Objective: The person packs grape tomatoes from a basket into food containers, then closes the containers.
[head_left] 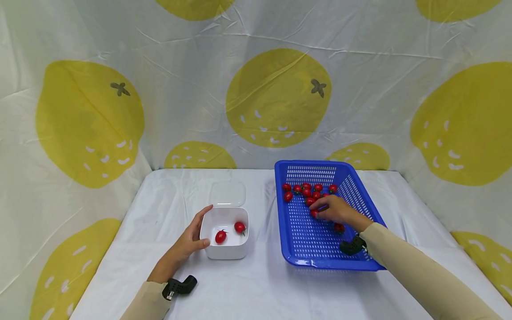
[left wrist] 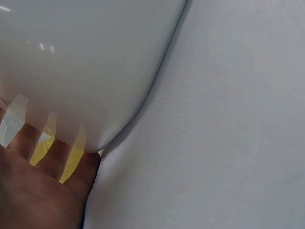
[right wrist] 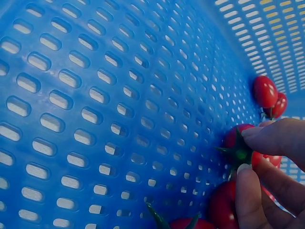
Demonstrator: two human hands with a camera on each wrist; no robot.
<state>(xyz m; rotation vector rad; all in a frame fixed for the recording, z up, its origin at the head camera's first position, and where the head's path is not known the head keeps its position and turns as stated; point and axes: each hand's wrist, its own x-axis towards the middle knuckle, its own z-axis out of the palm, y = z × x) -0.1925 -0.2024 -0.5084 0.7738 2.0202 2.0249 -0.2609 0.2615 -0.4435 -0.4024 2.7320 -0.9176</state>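
At the left, my left hand (head_left: 186,242) holds a white square box (head_left: 227,252) by its left side, thumb at the front corner and fingers toward the back. Its fingers also lie along the box wall (left wrist: 90,71) in the left wrist view. Two cherry tomatoes (head_left: 221,236) lie inside the box. My right hand (head_left: 335,210) reaches into a blue basket (head_left: 285,231). Thumb and fingers pinch a cherry tomato (right wrist: 233,138) with a green calyx, partly hidden by the fingers. Other tomatoes (right wrist: 221,205) lie close by in the basket.
A translucent lid (head_left: 228,194) lies behind the box on the white-covered table (head_left: 256,289). Several more cherry tomatoes (head_left: 306,193) gather toward the basket's back, and one tomato (head_left: 339,228) lies under the right wrist. A lemon-print cloth (head_left: 192,102) hangs behind.
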